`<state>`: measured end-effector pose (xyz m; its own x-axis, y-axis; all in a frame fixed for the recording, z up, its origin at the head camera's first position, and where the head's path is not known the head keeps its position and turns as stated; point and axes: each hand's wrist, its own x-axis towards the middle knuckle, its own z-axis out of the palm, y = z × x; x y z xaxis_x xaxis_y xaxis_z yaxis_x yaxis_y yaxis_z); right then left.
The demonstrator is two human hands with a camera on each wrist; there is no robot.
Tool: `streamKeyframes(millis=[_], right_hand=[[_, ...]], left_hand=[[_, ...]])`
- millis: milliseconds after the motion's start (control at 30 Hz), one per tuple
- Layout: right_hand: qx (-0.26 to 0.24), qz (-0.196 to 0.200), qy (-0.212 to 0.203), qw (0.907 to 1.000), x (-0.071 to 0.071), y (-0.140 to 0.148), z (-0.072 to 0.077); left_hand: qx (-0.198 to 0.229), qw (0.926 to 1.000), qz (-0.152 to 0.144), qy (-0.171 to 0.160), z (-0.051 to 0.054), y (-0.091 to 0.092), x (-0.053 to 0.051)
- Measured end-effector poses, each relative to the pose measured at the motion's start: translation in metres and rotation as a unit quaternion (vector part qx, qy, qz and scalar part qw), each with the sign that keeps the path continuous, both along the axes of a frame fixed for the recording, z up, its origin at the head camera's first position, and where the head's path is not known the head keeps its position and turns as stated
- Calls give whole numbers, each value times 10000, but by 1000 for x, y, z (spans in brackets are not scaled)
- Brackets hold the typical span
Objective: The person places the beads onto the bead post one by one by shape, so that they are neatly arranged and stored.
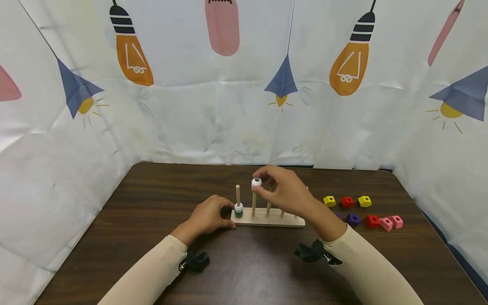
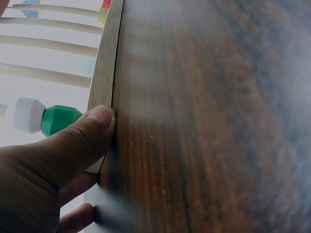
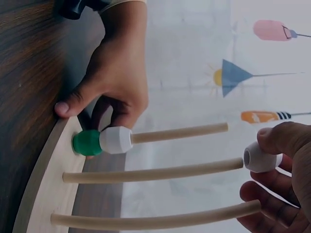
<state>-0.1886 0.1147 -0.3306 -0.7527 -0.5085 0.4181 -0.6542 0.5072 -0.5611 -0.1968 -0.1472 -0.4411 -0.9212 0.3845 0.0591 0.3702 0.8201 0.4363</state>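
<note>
A wooden peg stand with several upright pegs sits on the table. My left hand grips its left end, with the thumb on the front edge. On the leftmost peg, a green bead lies at the bottom with a white bead on top of it. Between thumb and fingers, my right hand pinches another white bead at the tip of the second peg. Whether that tip has entered the bead's hole, I cannot tell. The right forearm and hand partly cover the pegs on the right.
Right of the stand, loose beads lie on the brown table: yellow, red, another yellow one, a purple bead, a red bead and two pink beads. A patterned white curtain hangs behind.
</note>
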Motion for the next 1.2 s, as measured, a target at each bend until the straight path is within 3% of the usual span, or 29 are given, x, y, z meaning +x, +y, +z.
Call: streamKeyframes(millis=[367, 800, 1200], right_hand=[[83, 52, -117, 9999, 1, -12, 0], [-177, 56, -137, 9997, -1, -31, -4], [-254, -215, -140, 9993, 1, -44, -4]], left_hand=[[32, 10000, 0, 30, 0, 0, 0], [83, 10000, -42, 20, -2, -1, 0], [126, 9999, -4, -8, 0, -1, 1]])
